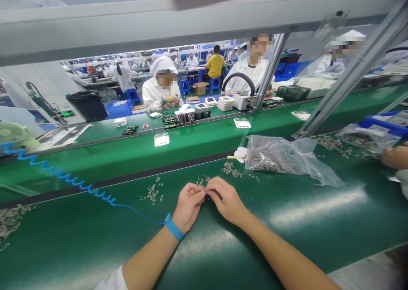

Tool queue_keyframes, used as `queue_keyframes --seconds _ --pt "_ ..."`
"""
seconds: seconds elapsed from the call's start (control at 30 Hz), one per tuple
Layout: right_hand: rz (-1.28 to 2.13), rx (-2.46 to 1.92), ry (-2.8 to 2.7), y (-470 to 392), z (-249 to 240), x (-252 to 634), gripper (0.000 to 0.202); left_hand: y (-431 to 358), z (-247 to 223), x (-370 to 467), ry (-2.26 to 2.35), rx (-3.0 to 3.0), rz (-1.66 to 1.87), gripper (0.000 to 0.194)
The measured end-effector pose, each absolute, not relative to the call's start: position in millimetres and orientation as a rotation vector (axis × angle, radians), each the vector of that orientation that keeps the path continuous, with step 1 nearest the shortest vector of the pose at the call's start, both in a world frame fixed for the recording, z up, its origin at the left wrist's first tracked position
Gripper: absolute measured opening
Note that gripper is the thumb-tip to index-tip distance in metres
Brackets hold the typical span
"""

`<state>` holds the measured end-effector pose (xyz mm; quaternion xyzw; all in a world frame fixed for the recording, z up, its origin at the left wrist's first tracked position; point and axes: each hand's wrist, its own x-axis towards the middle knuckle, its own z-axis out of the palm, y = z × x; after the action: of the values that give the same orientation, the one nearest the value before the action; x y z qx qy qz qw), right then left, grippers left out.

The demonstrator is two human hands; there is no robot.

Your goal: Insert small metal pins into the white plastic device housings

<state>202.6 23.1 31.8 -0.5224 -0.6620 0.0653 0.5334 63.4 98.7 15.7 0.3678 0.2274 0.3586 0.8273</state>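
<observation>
My left hand (191, 205) and my right hand (225, 198) meet over the green work surface (204, 256), fingertips pinched together almost touching. Whatever sits between the fingertips is too small and covered to name. Just behind the fingers lies a little heap of small metal parts (202, 180). Another loose group of metal parts (153, 192) is spread left of my left hand, and a third pile (231, 169) lies beyond my right hand. A blue wrist strap (174, 227) circles my left wrist.
A clear plastic bag (274, 156) full of metal parts lies to the right. The strap's coiled blue cord (70, 180) runs left. Beyond is a green conveyor (197, 141) carrying white frames (161, 139). A co-worker's hand (395, 157) is at far right; other people sit across.
</observation>
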Motion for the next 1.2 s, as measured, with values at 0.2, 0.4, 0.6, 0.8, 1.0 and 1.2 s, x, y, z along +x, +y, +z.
queue_keyframes --seconds 0.2,0.4,0.6,0.8,1.0,1.2 --pt "0.118 -1.244 -1.567 22.9 32.0 203.6 0.017 99.7 16.0 63.8 0.489 0.763 0.763 0.034" --pt "0.111 -1.260 -1.578 21.8 31.7 203.8 0.019 99.8 14.8 62.4 0.478 0.770 0.763 0.032" --pt "0.092 -1.272 -1.587 22.4 31.1 205.1 0.020 100.4 14.3 62.6 0.482 0.767 0.763 0.033" --pt "0.063 -1.277 -1.596 22.7 30.2 206.2 0.020 100.9 14.6 62.1 0.471 0.771 0.760 0.031" --pt "0.052 -1.285 -1.598 22.4 30.4 206.8 0.020 100.7 15.6 62.3 0.463 0.774 0.760 0.029" --pt "0.053 -1.291 -1.607 22.8 28.8 207.2 0.020 100.0 16.2 63.0 0.459 0.773 0.774 0.026"
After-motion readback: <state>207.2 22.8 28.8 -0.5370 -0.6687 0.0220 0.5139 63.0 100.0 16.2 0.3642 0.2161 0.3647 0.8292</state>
